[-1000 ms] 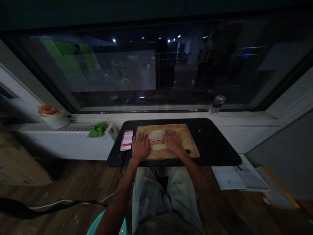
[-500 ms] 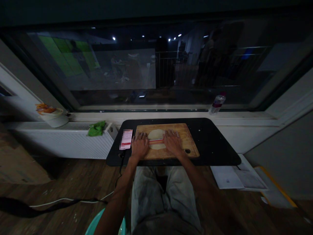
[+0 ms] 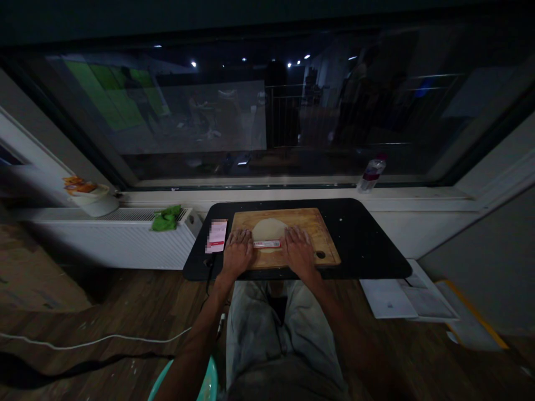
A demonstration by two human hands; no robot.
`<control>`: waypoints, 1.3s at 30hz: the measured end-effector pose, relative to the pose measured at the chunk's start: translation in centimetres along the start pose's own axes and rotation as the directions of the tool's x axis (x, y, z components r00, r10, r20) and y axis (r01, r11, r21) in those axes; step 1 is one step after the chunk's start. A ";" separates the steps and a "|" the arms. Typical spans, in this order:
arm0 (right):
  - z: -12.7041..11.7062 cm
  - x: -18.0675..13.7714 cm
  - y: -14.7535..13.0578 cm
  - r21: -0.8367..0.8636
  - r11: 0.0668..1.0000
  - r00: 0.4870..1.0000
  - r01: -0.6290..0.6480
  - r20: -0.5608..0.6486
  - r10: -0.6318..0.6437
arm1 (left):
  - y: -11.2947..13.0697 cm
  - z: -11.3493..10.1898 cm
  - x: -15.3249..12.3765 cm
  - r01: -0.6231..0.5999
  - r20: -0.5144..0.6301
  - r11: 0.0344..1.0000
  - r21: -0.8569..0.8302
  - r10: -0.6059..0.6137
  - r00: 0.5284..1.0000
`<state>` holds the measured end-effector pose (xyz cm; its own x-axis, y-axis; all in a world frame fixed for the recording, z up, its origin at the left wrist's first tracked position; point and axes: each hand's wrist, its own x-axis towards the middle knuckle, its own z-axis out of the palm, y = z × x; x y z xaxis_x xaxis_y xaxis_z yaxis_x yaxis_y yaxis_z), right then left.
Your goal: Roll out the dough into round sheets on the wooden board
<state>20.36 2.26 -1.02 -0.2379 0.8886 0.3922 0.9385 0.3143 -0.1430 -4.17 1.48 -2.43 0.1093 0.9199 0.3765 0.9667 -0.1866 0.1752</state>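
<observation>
The dough (image 3: 270,228), likely soft and easily torn, lies on the board (image 3: 322,234) under the pin (image 3: 267,243), likely stiff and best held at its ends. There the left hand (image 3: 239,249) and right hand (image 3: 299,248) lie palm-down, fingers stretched forward; beneath is the table (image 3: 363,245).

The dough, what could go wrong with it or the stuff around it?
The dough might cling to the rod lying across its near part. It could also come out uneven if the left hand and right hand press differently. And the phone might get bumped, since it lies close to the left hand and the table's left edge.
</observation>
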 end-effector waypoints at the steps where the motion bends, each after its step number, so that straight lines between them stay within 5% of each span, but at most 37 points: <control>1: -0.1 -0.3 0.0 0.003 1.000 1.000 0.000 -0.001 0.000 | 0.0 -0.1 -0.3 -0.006 -0.010 1.000 -0.004 0.006 1.000; 21: 0.4 -2.2 0.4 0.027 1.000 1.000 0.005 -0.022 -0.005 | 0.5 -0.6 -2.1 -0.014 -0.030 1.000 -0.008 0.014 0.999; 33: 0.7 1.8 2.2 0.113 0.988 0.992 0.106 0.049 -0.112 | 0.9 -1.2 -0.8 -0.040 0.034 0.999 0.031 0.039 0.999; 39: 1.6 2.5 3.7 0.277 0.945 0.981 0.176 0.032 -0.193 | 2.4 -2.1 0.3 -0.147 0.060 0.989 -0.004 0.147 0.987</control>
<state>22.88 6.16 -2.02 -0.4220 0.8218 0.3829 0.7752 0.5461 -0.3176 -2.31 0.59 0.05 0.2638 0.9017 0.3427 0.9393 -0.3210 0.1215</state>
